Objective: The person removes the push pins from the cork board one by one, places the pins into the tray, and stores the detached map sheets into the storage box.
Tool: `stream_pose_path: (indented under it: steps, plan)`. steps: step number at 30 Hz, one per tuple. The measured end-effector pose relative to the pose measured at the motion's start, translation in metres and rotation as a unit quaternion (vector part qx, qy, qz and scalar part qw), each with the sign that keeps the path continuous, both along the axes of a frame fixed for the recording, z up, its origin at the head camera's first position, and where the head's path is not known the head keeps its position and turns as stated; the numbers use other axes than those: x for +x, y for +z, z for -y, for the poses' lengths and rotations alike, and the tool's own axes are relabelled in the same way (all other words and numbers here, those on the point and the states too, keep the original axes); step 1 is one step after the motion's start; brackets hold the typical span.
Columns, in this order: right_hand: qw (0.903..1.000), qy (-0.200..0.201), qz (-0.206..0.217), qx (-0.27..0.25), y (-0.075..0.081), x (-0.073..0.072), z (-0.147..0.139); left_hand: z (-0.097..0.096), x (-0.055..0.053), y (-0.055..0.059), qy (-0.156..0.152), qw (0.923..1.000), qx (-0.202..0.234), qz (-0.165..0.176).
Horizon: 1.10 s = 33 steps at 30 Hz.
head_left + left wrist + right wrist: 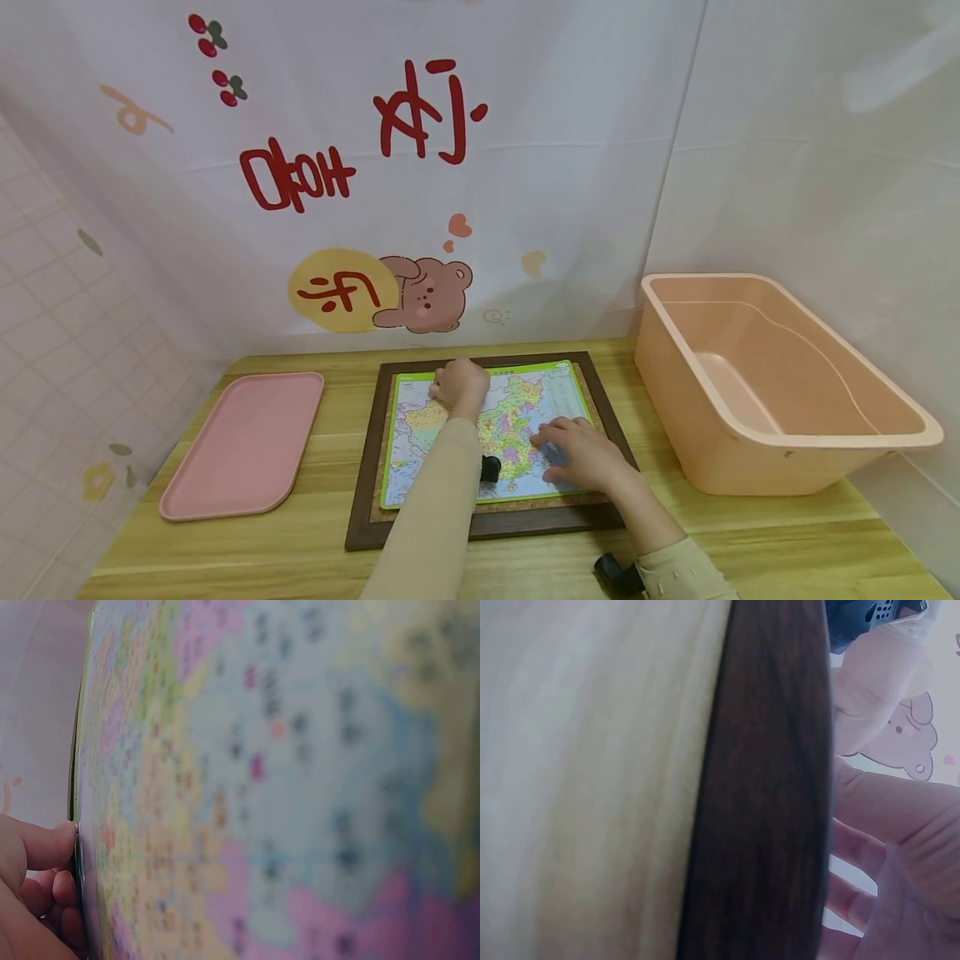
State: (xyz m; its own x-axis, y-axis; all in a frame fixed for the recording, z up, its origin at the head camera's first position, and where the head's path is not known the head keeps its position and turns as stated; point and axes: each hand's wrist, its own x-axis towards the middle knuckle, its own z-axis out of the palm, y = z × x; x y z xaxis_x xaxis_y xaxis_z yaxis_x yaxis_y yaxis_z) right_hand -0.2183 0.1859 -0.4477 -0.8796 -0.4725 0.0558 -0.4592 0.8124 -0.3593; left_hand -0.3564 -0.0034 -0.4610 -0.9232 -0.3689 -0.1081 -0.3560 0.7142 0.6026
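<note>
A map (495, 417) with a bright green border lies on a cork board (525, 505) in a dark brown wooden frame (547, 522). My left hand (461, 385) is at the upper part of the map with its fingers curled in. In the left wrist view the thumb (52, 846) presses at the map's surface; a tiny shiny spot shows at its tip, too small to identify. My right hand (581, 454) rests on the map's right side, fingers spread and loosely bent. In the right wrist view the frame's dark edge hides part of its fingers.
A pink tray (243, 446) lies on the wooden table (322, 542) to the left. On the right stands a deep peach-coloured plastic tub (720, 417). A white cloth (570, 167) with red writing and a cartoon bear hangs behind. Black wrist cameras sit on both arms.
</note>
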Motion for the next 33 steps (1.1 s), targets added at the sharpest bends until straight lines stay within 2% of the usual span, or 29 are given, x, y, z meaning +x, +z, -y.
stream_pose_path:
  steps: [15, 33]
  plan:
    - [1.0000, -0.004, 0.004, -0.001, -0.0005, 0.0006, -0.0003, -0.0003, -0.0052, -0.0071, 0.009, 0.9999, 0.003, -0.007]
    - [1.0000, -0.002, -0.002, -0.002, -0.0032, -0.0011, -0.0005, 0.0019, -0.0054, -0.0080, -0.005, 0.9999, -0.009, -0.005]
